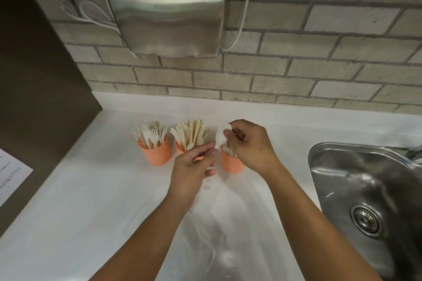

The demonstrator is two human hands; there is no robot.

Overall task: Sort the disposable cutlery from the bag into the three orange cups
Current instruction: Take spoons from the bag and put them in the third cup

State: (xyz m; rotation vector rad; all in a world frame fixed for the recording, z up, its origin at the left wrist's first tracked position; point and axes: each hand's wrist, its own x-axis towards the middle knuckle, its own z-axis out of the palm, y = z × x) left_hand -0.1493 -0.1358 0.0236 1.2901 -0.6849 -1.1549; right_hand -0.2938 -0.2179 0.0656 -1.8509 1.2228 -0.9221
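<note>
Centre frame: right hand pinches white spoon over right cup; left hand half-curled, apparently empty. Advice: lower handle first, steady cup, avoid tipping.

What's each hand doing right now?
Left hand: fingers pinched near a white spoon; contact unclear.
Right hand: closed on the white spoon over the right cup.

orange cups — cream forks.
</note>
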